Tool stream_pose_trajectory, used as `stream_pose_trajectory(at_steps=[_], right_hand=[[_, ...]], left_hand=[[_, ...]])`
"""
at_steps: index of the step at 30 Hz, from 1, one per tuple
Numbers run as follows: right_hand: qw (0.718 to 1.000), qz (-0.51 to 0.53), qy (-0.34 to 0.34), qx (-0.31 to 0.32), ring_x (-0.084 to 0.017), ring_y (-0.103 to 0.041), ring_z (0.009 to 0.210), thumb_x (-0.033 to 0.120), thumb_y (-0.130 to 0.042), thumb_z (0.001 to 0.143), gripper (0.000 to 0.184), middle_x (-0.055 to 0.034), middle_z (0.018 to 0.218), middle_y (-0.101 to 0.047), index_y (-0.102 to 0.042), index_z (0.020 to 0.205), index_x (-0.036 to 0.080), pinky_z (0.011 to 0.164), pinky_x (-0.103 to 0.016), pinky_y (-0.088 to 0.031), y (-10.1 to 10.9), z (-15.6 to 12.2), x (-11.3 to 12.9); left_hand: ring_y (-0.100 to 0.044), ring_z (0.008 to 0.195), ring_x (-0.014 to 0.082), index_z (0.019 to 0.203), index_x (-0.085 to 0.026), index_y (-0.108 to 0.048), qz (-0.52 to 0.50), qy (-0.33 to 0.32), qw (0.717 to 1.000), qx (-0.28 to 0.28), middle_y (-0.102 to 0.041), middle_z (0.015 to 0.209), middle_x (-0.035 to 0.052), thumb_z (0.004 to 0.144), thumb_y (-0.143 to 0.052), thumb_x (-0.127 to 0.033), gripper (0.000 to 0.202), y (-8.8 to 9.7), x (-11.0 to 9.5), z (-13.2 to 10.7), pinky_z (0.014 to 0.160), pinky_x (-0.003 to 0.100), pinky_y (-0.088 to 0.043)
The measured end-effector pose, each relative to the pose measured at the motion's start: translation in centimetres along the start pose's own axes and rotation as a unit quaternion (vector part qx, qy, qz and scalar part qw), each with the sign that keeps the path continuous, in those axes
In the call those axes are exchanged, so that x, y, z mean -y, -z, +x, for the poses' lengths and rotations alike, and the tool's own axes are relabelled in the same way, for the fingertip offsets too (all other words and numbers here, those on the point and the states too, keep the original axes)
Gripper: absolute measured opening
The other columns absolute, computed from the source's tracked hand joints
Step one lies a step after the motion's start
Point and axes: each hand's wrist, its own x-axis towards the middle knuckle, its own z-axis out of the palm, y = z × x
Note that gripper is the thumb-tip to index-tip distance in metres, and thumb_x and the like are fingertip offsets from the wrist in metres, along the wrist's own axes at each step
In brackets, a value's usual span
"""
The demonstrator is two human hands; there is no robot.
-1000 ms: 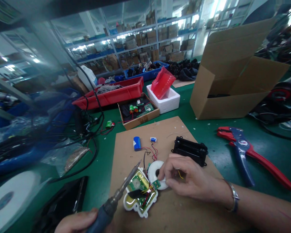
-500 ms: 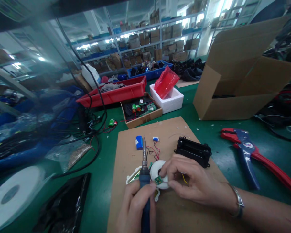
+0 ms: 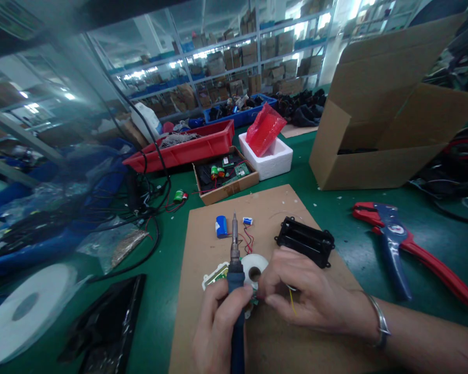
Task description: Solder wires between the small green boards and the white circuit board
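Note:
My left hand (image 3: pixel 218 330) is closed round the blue handle of a soldering iron (image 3: pixel 234 259), whose tip points away from me over the cardboard mat (image 3: pixel 269 208). My right hand (image 3: pixel 308 293) pinches a small green circuit board (image 3: pixel 254 299) beside a white ring-shaped part (image 3: pixel 257 262). Under both hands lies a white housing with a green board (image 3: pixel 214 274), mostly hidden. Thin red, black and yellow wires run from it to a blue battery (image 3: pixel 220 226) and a small white connector (image 3: pixel 247 221). A black plastic case (image 3: pixel 304 240) sits just beyond my right hand.
Red and blue wire strippers (image 3: pixel 401 244) lie at the right. An open cardboard box (image 3: pixel 378 130), a white foam box with a red bag (image 3: pixel 267 150), a small carton of boards (image 3: pixel 226 179), a red tray (image 3: pixel 187 148) stand behind. Cables (image 3: pixel 140 208) and a white tape roll (image 3: pixel 23 306) lie left.
My left hand swung the soldering iron from the lower left in over the white housing, tip now pointing away. My right hand stayed pinched at the small board beside the ring.

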Motion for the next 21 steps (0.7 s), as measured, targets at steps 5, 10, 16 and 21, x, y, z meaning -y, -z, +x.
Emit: stream_pose_trajectory(at_steps=[5, 10, 16, 21], right_hand=[[1.000, 0.019, -0.005, -0.007, -0.014, -0.055, 0.068, 0.011, -0.053, 0.084, 0.009, -0.0021, 0.075, -0.063, -0.053, 0.079, 0.018, 0.065, -0.027, -0.040, 0.1, 0.1, 0.0], [1.000, 0.009, -0.011, 0.006, -0.013, -0.054, 0.068, 0.008, -0.057, 0.080, 0.010, -0.0010, 0.074, -0.062, -0.054, 0.078, 0.018, 0.065, -0.026, -0.039, 0.2, 0.1, -0.2], [1.000, 0.009, 0.002, -0.002, -0.014, -0.057, 0.071, 0.003, -0.058, 0.070, 0.017, -0.0014, 0.078, -0.067, -0.052, 0.074, 0.018, 0.067, -0.027, -0.042, -0.1, 0.0, -0.2], [1.000, 0.005, -0.001, -0.012, -0.014, -0.058, 0.070, 0.004, -0.055, 0.070, 0.016, -0.0016, 0.078, -0.068, -0.050, 0.072, 0.019, 0.067, -0.028, -0.042, -0.3, 0.1, -0.1]], left_hand=[[-0.061, 0.094, 0.0102, 0.106, -0.025, -0.057, -0.019, -0.001, 1.000, 0.011, -0.059, 0.103, 0.0015, 0.091, -0.049, -0.010, 0.023, -0.2, 0.3, -0.3, 0.068, 0.018, -0.048], [-0.063, 0.091, 0.0107, 0.105, -0.024, -0.059, -0.004, 0.017, 1.000, -0.011, -0.059, 0.102, 0.0017, 0.086, -0.053, -0.006, 0.026, -0.3, 0.1, -0.4, 0.067, 0.018, -0.049], [-0.064, 0.088, 0.0125, 0.100, -0.024, -0.060, -0.003, 0.014, 0.999, -0.033, -0.062, 0.097, 0.0020, 0.084, -0.055, -0.005, 0.026, -0.3, -0.2, -0.2, 0.069, 0.021, -0.051], [-0.067, 0.082, 0.0174, 0.099, -0.022, -0.060, -0.048, 0.033, 0.996, -0.067, -0.068, 0.087, 0.0025, 0.083, -0.060, -0.019, 0.017, 1.5, 0.7, -0.1, 0.068, 0.028, -0.054]])
